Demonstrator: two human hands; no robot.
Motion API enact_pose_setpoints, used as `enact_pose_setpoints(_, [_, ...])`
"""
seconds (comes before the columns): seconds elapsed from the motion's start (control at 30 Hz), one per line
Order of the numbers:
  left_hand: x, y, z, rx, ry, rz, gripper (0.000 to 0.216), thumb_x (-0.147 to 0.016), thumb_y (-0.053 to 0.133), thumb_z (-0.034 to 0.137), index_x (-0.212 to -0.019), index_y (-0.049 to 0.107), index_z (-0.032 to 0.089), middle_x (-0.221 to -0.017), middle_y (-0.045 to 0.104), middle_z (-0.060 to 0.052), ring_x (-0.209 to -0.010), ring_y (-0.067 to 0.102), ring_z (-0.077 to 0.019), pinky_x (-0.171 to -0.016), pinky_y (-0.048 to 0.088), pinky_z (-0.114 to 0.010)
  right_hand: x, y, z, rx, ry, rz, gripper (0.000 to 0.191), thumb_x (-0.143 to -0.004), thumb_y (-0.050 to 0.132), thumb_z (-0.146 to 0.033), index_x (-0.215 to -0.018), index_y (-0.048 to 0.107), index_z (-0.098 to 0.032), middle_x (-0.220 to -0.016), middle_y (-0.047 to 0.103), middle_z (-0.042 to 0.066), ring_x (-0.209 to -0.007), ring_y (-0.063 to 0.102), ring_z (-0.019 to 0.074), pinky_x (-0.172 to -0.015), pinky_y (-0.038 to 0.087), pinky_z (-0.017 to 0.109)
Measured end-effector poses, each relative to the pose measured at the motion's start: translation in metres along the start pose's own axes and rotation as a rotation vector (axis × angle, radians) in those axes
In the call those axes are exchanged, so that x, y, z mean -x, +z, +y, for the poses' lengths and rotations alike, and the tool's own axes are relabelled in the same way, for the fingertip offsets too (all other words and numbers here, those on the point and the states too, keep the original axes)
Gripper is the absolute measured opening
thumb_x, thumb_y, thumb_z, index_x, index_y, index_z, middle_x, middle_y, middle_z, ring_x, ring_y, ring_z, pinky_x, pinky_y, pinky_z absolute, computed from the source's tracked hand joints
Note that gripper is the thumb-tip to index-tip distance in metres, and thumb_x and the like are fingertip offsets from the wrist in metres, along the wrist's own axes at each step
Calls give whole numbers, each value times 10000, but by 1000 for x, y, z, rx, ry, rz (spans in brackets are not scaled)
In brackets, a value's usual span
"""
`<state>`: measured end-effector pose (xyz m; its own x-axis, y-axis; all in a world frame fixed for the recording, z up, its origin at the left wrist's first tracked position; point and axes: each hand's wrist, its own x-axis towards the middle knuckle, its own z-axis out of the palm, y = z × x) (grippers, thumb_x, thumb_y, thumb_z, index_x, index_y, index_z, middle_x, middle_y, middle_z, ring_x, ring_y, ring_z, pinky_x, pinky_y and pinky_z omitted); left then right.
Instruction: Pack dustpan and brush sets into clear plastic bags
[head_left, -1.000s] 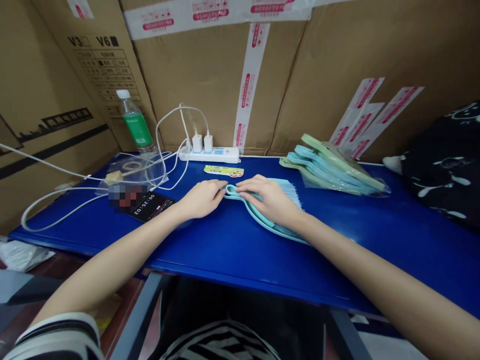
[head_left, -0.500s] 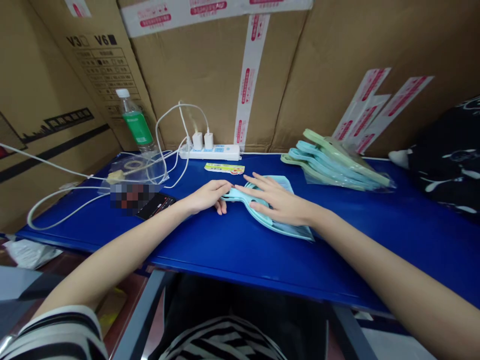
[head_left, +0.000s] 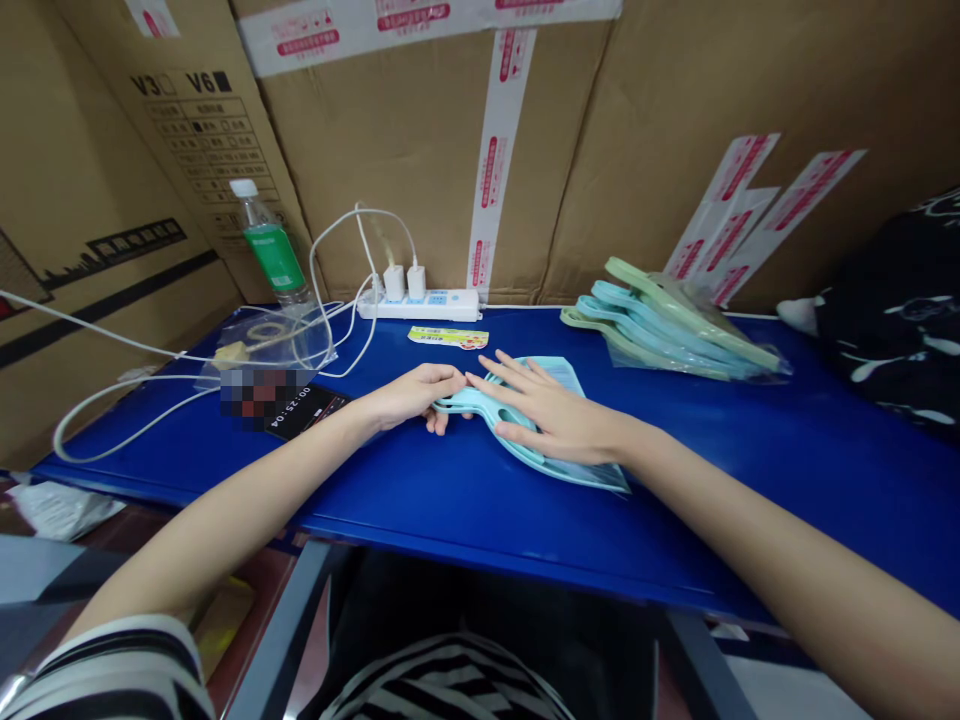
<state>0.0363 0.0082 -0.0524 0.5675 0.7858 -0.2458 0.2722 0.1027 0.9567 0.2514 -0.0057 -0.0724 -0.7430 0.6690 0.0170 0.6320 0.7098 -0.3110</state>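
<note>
The blue worktop runs up to a wall of cardboard boxes, with a bagged stack of dustpans lying at the far right. One pale blue dustpan lies flat near the middle of the worktop, handle pointing left. The right hand rests on its pan with the fingers spread apart and flat. The left hand has its fingers closed around the tip of the handle. That grip looks shallow, so a tug could let the smooth plastic slip free. Since the flat palm only presses, the dustpan could skid toward the near edge, which lies close by. White cables trail from the power strip past the left forearm, and an elbow swing might snag them and drag the phone or tip the bottle. The small label just beyond the fingers could be brushed aside.
</note>
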Motion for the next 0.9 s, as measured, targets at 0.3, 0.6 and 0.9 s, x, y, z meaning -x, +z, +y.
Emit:
enact_pose_setpoints(0.3, [1,-6,-3,-93,66,-57,146,-972,440,159,-842,506,146,-619,615,49,-359,502,-24,-354,290,-139,2,-2,-5,-72,9,-19,760,-916,214,-698,-1552,149,-287,-1622,38,86,-1453,-78,320,-1141,9,623])
enact_pose_setpoints(0.6, [1,-8,-3,-118,50,-68,136,-948,449,129,-822,481,165,-574,573,66,-359,500,-40,-369,315,-155,2,-2,-5,-111,5,-25,742,-919,241,-691,-1548,118,-318,-1625,28,57,-1454,-94,316,-1143,-8,623])
enact_pose_setpoints(0.9, [2,-7,-1,-111,40,-81,131,-955,448,123,-831,463,162,-620,612,62,-345,520,-32,-348,349,-143,1,-2,-4,-90,-28,-26,732,-921,252,-687,-1547,100,-340,-1627,16,46,-1453,-97,317,-1142,-2,626])
